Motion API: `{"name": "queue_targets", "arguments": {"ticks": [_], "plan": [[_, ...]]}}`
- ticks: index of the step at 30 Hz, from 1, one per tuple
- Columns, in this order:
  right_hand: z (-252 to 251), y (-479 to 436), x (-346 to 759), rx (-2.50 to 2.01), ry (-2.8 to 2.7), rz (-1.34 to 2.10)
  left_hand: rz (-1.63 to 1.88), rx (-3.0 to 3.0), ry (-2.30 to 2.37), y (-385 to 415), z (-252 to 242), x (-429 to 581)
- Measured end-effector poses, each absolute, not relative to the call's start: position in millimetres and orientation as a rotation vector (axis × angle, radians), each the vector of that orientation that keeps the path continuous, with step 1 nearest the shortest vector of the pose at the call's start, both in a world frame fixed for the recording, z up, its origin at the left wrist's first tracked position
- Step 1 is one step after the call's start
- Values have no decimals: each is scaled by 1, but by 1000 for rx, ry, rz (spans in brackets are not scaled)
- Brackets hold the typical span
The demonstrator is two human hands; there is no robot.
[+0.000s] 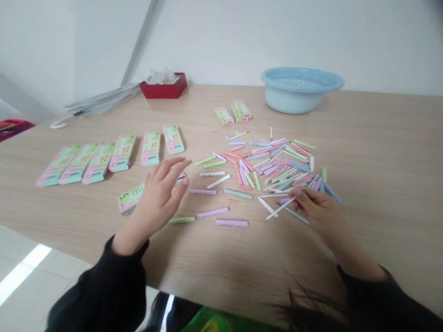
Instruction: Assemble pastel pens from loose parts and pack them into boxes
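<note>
My left hand (156,199) hovers over the table with its fingers spread and nothing held in them. Partly hidden behind it lies a small pastel green and pink box (130,199). At the near edge of a pile of coloured pen parts (280,168), my right hand (316,210) pinches a thin white stick (279,209) that looks like a pen refill. Other white sticks and a white pen part (266,205) lie beside those fingertips. Between the hands are loose purple pen barrels (231,222), a teal barrel (238,193) and a green barrel (182,220).
Several pastel boxes (100,161) are lined up at the left, with a few more boxes (240,111) farther back. A blue basin (301,90), a red box (164,87) holding clear plastic, and a transparent umbrella (100,102) stand or lie along the back.
</note>
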State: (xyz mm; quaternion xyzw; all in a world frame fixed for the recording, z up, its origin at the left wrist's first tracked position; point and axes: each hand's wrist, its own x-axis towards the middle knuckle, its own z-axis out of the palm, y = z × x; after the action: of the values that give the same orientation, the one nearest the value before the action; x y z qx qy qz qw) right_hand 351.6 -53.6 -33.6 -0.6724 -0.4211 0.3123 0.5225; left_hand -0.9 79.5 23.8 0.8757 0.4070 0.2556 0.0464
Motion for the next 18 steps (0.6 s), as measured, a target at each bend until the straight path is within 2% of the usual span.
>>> {"name": "queue_targets", "arguments": {"ticks": [4, 7, 13, 18], "plan": [[-38, -53, 350, -1589, -957, 800, 345, 2821, 1076, 36, -14, -2], [-38, -52, 346, -1554, -901, 836, 349, 2781, 1149, 23, -31, 10], [-37, -52, 339, -1515, -897, 867, 186, 2749, 1207, 32, -34, 33], [-34, -55, 339, -1463, -919, 820, 286, 2704, 1130, 25, -32, 41]]}}
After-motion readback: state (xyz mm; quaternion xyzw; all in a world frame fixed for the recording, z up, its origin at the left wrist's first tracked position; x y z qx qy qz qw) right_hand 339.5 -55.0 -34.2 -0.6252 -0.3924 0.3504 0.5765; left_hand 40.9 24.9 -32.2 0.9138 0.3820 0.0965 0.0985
